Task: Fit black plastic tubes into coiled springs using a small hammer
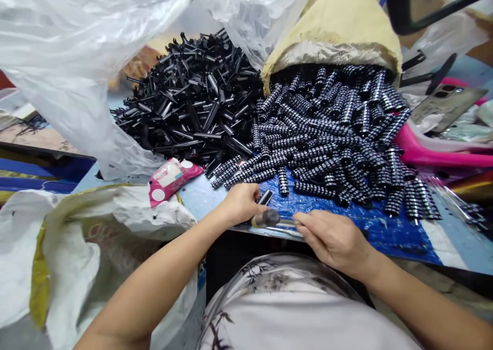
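In the head view, the left hand (242, 203) has its fingers curled closed around a black tube (265, 197), one end sticking out, at the near edge of the desk (200, 198). The right hand (333, 239) has its fingers closed on the handle of a mallet (271, 217), whose head is just beside the left hand. Beyond are a heap of black parts (192, 103) and, to its right, ridged rollers (323, 134) spilling from a yellow sack (342, 21) onto a blue sheet (370, 234). A pink packet (173, 180) lies left of the left hand.
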`<state>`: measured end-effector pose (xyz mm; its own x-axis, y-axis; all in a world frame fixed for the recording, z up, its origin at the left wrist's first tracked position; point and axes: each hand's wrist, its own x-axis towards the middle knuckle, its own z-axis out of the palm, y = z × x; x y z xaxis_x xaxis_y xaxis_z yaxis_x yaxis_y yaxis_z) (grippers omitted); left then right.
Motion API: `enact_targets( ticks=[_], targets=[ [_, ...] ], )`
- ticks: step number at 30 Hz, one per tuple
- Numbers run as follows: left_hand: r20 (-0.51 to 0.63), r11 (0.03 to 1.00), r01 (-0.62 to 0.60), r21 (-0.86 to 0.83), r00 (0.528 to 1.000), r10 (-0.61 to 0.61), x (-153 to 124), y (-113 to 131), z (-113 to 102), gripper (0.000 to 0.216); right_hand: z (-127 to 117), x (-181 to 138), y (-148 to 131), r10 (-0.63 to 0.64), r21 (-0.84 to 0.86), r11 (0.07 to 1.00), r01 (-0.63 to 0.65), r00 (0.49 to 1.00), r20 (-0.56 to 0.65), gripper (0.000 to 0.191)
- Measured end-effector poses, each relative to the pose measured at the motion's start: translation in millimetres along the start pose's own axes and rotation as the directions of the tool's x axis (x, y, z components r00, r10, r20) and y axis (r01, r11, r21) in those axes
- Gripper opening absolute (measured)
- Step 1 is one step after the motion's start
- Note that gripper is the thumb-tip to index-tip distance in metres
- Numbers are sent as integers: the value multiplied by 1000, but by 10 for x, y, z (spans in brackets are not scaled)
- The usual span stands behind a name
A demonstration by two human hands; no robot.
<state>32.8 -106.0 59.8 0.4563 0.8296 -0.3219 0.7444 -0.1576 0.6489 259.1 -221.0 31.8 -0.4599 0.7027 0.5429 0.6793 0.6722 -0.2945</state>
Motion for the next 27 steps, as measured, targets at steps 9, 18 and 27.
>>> enact_targets(
  ticks=[9,18,27],
  targets=[
    [463,967,256,-15,859,-220,-1261,-614,-1178,32,-175,-385,370,143,-292,948,-125,989,41,17],
    [-540,946,120,302,839,66,-387,-423,-924,15,232,904,248,4,-318,945,71,974,227,16],
    [-472,941,144,307,881,19,386,-272,-927,16,417,1186,342,81,-478,866,145,904,420,15]
  ],
)
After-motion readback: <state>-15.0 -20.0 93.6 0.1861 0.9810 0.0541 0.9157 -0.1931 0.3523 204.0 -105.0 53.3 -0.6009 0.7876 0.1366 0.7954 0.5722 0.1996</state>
